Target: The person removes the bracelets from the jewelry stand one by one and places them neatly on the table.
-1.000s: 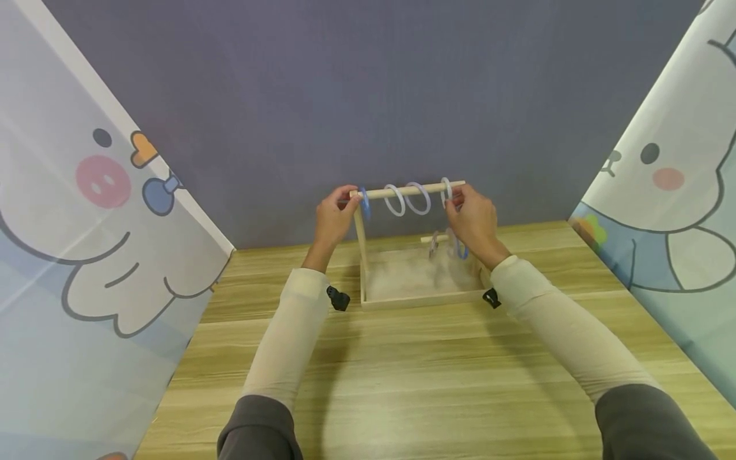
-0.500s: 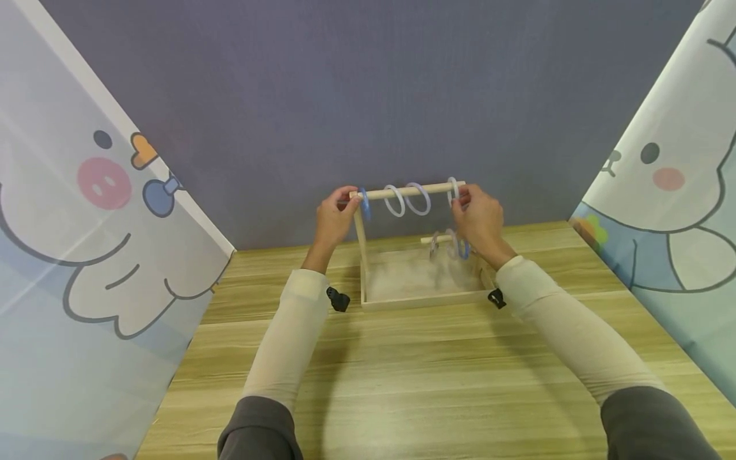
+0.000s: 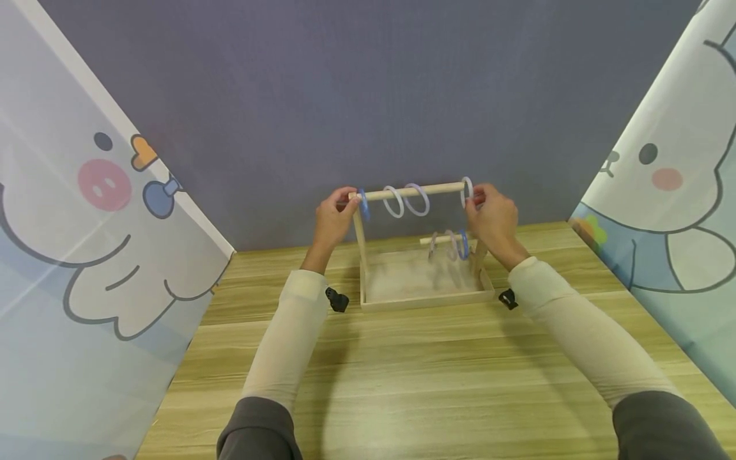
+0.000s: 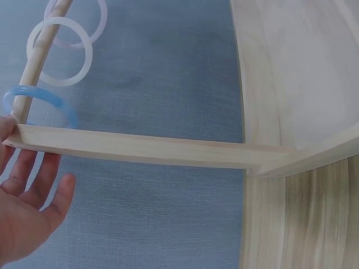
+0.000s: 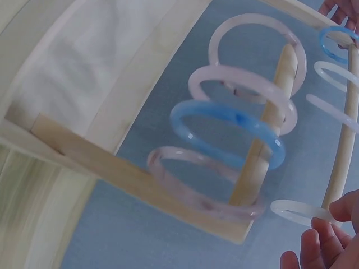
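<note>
In the head view a wooden bangle rack holds several bangles on two rods. My right hand (image 3: 496,220) pinches a white bangle (image 5: 305,209) right at the free end of the upper rod (image 3: 439,188). My left hand (image 3: 333,217) grips the top of the left post (image 4: 134,144), where that rod joins it. A blue bangle (image 4: 42,93) hangs beside my left fingers. Farther along hang another white bangle (image 4: 88,56) and a lavender bangle (image 3: 427,201). On the lower rod (image 5: 287,61) are a blue bangle (image 5: 219,111) and several pale pinkish ones.
The rack's shallow tray base (image 3: 425,303) sits on the wood-grain table (image 3: 425,383), near the grey back wall (image 3: 368,96). Printed cartoon panels (image 3: 69,243) stand at both sides. Black wrist devices (image 3: 337,300) show under both forearms.
My right hand has slid the white bangle rightward along the upper rod to its free end. The left hand stays on the post's top.
</note>
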